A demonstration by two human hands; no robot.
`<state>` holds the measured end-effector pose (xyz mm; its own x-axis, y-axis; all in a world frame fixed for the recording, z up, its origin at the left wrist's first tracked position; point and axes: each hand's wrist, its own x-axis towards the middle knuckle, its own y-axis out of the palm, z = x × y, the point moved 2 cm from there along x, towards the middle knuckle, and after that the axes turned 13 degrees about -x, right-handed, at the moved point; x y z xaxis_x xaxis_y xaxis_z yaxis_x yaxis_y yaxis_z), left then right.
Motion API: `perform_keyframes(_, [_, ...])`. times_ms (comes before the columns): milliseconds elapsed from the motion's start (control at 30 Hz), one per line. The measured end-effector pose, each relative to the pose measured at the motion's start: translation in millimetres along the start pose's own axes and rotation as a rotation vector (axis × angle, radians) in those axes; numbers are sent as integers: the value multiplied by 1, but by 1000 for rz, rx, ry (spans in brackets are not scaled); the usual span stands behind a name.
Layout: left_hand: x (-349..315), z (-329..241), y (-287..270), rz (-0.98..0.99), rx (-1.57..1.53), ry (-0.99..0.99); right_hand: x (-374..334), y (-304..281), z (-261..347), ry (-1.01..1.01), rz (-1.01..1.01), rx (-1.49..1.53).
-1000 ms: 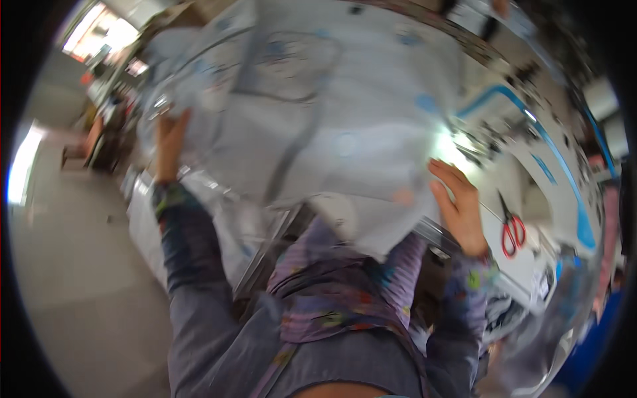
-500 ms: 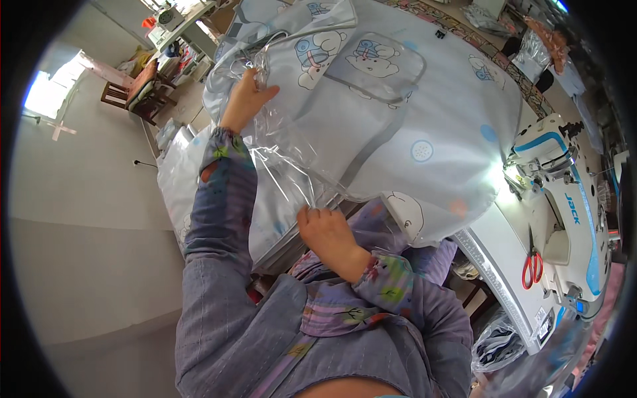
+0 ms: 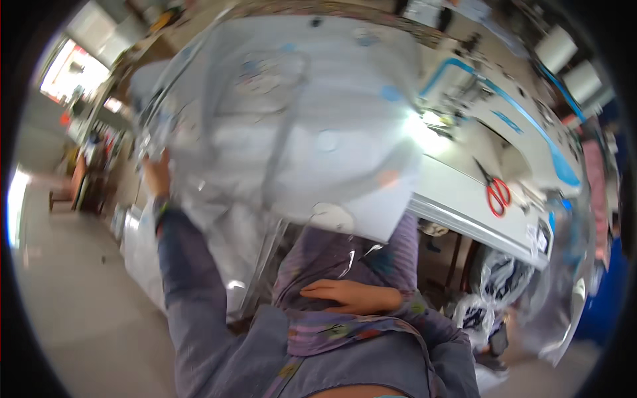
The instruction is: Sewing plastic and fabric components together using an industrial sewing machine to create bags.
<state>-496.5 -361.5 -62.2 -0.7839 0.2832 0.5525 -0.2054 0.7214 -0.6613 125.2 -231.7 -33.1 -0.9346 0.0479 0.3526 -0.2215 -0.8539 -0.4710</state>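
A large pale fabric piece [image 3: 332, 172] with cartoon prints, round dots and a grey-edged pocket panel [image 3: 259, 86] spreads over the work surface. Its right side reaches the lit needle area of a white and blue sewing machine [image 3: 488, 109]. My left hand [image 3: 156, 174] is at the fabric's left edge, touching crumpled clear plastic; its fingers are smeared by motion, so its grip does not show. My right hand [image 3: 352, 296] lies on my lap, fingers stretched out and holding nothing. Just above it, a shiny strip of clear plastic hangs from the fabric's near edge.
Red-handled scissors [image 3: 497, 196] lie on the machine bed. Clear bags with dark contents [image 3: 501, 278] are below the table at right. White thread cones [image 3: 556, 50] stand at the far right. A wooden chair [image 3: 70, 189] is on the left.
My view has turned to the right. My right hand has left the fabric's near edge and come down to my lap. My left hand has moved left and nearer along the plastic.
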Motion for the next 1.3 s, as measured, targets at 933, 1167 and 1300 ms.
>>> perform_keyframes(933, [-15,-149,-27,117,-1003,-214,-19,-246,-107,405,-430,-1050])
perform_keyframes(1167, [4,-154,-8,118,-1028,-177,-19,-246,-107,399,-429,-1048])
perform_keyframes(1300, [9,-154,3,99,-1018,-171,-17,-245,-108,405,-424,-1034])
